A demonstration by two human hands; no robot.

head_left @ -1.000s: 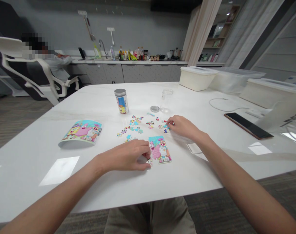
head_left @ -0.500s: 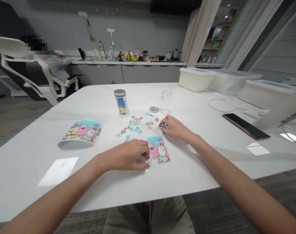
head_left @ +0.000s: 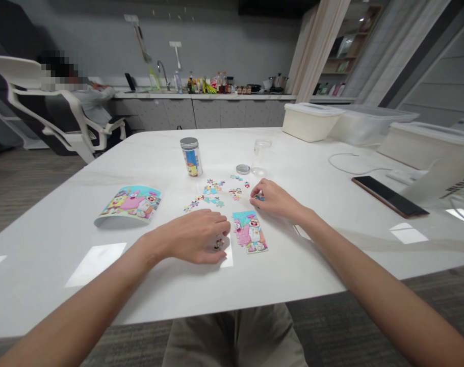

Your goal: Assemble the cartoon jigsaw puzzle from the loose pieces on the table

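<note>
My left hand [head_left: 199, 237] is at the left of a partly joined jigsaw puzzle [head_left: 251, 233], apart from its edge. Between its thumb and curled fingers shows a small puzzle piece [head_left: 218, 243]. My right hand [head_left: 274, 198] rests on the table above the puzzle's right side, its fingertips closed over a bluish puzzle piece [head_left: 259, 197] that they partly hide. Loose puzzle pieces [head_left: 211, 189] lie scattered beyond both hands. A curved picture sheet [head_left: 130, 205] with the same cartoon figures lies to the left.
Behind the pieces stand a labelled jar [head_left: 191, 158] with a metal lid and a clear jar [head_left: 262, 157]; a loose lid [head_left: 243, 169] lies between. A phone [head_left: 387, 196], cable and plastic bins [head_left: 312, 123] are at the right. A person sits in a white-framed chair [head_left: 73, 122] at far left.
My left hand has drawn back leftward from the puzzle's left edge, carrying a puzzle piece. The right hand stays nearly in place. The view has shifted slightly.
</note>
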